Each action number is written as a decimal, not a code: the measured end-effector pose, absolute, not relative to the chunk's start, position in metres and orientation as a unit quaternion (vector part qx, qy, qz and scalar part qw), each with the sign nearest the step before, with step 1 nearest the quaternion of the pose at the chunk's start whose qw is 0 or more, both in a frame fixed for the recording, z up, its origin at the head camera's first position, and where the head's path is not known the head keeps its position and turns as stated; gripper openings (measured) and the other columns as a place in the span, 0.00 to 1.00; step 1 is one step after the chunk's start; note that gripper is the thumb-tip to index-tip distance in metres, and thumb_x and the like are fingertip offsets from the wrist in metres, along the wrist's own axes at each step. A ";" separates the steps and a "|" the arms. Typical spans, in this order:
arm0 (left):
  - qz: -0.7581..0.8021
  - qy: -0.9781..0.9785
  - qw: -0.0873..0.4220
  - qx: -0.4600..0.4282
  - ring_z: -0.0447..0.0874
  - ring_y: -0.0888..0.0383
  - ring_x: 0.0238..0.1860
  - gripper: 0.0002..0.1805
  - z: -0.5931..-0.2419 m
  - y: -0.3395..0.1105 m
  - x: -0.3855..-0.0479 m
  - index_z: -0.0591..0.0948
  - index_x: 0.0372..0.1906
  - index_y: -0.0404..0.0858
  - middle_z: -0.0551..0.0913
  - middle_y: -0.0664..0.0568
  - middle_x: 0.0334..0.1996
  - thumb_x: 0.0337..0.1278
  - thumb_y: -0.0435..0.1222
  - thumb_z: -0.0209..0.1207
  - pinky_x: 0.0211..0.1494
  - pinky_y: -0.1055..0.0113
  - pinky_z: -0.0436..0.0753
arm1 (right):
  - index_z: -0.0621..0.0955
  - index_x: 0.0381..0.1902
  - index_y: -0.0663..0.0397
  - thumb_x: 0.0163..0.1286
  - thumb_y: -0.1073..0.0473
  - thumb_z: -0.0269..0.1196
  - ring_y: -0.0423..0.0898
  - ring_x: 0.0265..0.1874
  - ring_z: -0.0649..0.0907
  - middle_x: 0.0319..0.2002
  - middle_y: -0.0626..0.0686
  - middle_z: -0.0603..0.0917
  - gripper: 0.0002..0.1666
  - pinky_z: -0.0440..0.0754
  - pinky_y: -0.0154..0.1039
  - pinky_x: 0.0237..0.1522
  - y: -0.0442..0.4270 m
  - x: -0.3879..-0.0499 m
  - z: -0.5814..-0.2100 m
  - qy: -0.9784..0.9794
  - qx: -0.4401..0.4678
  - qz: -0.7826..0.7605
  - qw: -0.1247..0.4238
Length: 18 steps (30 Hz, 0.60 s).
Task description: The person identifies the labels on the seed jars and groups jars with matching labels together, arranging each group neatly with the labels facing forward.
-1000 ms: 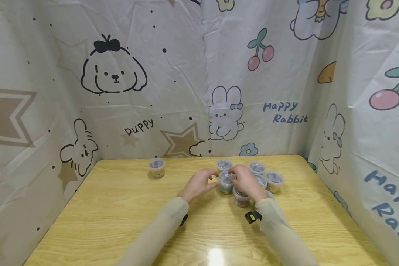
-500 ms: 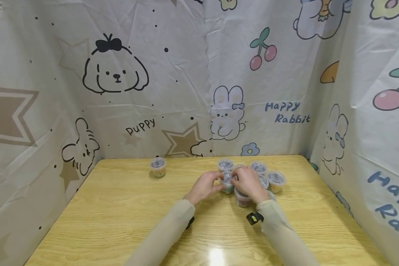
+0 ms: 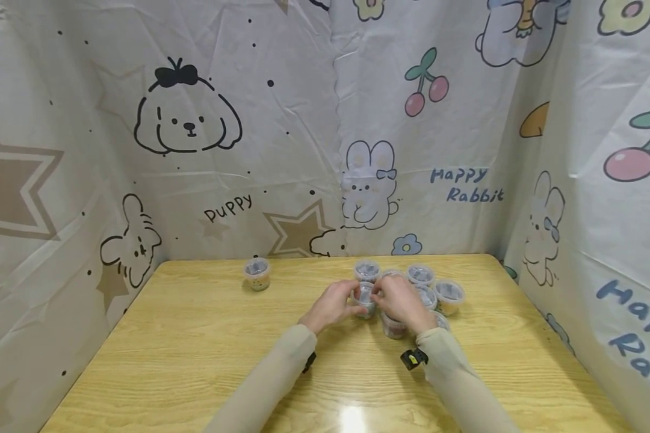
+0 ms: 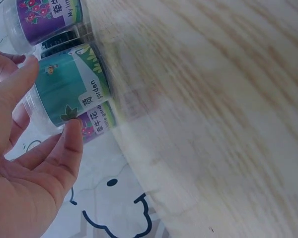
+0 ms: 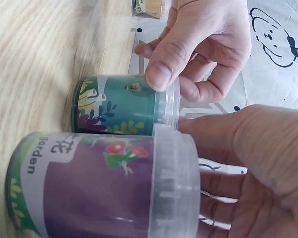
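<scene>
A small teal-labelled plastic tub with a clear lid (image 3: pixel 365 294) stands on the table between both hands. My left hand (image 3: pixel 333 305) holds its left side, with the thumb (image 5: pixel 161 74) against the tub just below the lid. My right hand (image 3: pixel 403 299) pinches the lid's edge from the other side; its remaining fingers are partly hidden behind the nearer tub in the right wrist view. That nearer tub, purple-labelled (image 5: pixel 99 183), stands under my right hand, close beside the teal one. Another purple-labelled tub (image 4: pixel 97 124) shows behind the teal tub in the left wrist view.
Several more lidded tubs cluster on the right, including an orange one (image 3: pixel 449 294) and one at the back (image 3: pixel 419 275). A lone orange tub (image 3: pixel 257 275) stands at the back left of the wooden table (image 3: pixel 195 337). Printed cloth (image 3: pixel 281 120) encloses the table.
The teal tub has shifted slightly left and nearer, away from the clustered tubs. My left hand has come in from the left to the tub; the right hand has edged slightly left.
</scene>
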<state>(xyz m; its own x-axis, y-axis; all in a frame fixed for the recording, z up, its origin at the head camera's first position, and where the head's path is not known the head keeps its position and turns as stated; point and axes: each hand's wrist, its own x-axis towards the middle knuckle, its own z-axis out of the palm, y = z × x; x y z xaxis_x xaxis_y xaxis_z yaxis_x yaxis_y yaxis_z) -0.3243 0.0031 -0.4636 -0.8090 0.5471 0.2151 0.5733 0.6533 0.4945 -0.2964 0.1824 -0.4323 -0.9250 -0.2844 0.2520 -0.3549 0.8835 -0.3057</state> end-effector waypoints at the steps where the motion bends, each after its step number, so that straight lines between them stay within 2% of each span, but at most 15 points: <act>1: -0.282 -0.908 0.022 -0.309 0.77 0.60 0.34 0.17 -0.463 0.002 -0.324 0.74 0.31 0.46 0.80 0.58 0.32 0.49 0.46 0.72 0.36 0.72 0.75 | 0.88 0.32 0.53 0.62 0.62 0.68 0.45 0.34 0.84 0.34 0.50 0.88 0.02 0.83 0.43 0.39 0.182 -0.297 -0.432 -0.964 0.171 0.181 0.096; 3: -0.280 -0.907 0.023 -0.312 0.75 0.63 0.33 0.17 -0.462 -0.001 -0.325 0.74 0.30 0.46 0.79 0.60 0.31 0.48 0.45 0.73 0.36 0.73 0.74 | 0.88 0.33 0.53 0.62 0.65 0.67 0.45 0.34 0.84 0.35 0.50 0.88 0.05 0.83 0.43 0.39 0.181 -0.297 -0.432 -0.961 0.183 0.191 0.085; 6: -0.282 -0.906 0.027 -0.316 0.72 0.65 0.31 0.17 -0.462 -0.007 -0.327 0.74 0.29 0.45 0.78 0.60 0.29 0.47 0.45 0.74 0.35 0.73 0.74 | 0.88 0.36 0.54 0.58 0.72 0.62 0.47 0.38 0.85 0.39 0.52 0.88 0.13 0.84 0.44 0.42 0.180 -0.297 -0.432 -0.954 0.205 0.208 0.070; 9: -0.295 -0.901 0.033 -0.317 0.69 0.65 0.29 0.17 -0.461 -0.015 -0.328 0.75 0.28 0.44 0.78 0.59 0.28 0.47 0.43 0.74 0.33 0.74 0.71 | 0.88 0.38 0.55 0.55 0.74 0.61 0.51 0.45 0.85 0.45 0.54 0.88 0.16 0.83 0.48 0.50 0.179 -0.297 -0.432 -0.946 0.226 0.221 0.072; 13: -0.319 -0.895 0.042 -0.309 0.68 0.65 0.27 0.17 -0.456 -0.026 -0.329 0.74 0.28 0.44 0.77 0.58 0.30 0.48 0.43 0.73 0.30 0.74 0.69 | 0.87 0.41 0.55 0.61 0.68 0.67 0.54 0.51 0.84 0.51 0.56 0.85 0.10 0.80 0.50 0.56 0.177 -0.298 -0.433 -0.933 0.252 0.243 0.087; 18: -0.344 -0.890 0.055 -0.294 0.69 0.63 0.29 0.18 -0.450 -0.038 -0.327 0.73 0.29 0.43 0.78 0.57 0.35 0.49 0.44 0.72 0.31 0.72 0.70 | 0.86 0.43 0.52 0.65 0.63 0.67 0.50 0.47 0.86 0.50 0.53 0.85 0.09 0.84 0.45 0.49 0.174 -0.302 -0.433 -0.909 0.282 0.287 0.108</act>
<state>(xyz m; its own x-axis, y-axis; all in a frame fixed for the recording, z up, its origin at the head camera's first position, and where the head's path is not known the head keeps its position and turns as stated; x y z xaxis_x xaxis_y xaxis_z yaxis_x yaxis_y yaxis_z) -0.3274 -0.0377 -0.4498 -0.8213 0.4853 0.3000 0.5608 0.5900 0.5809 -0.3016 0.1738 -0.4333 -0.8178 -0.4505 0.3580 -0.5744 0.6758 -0.4618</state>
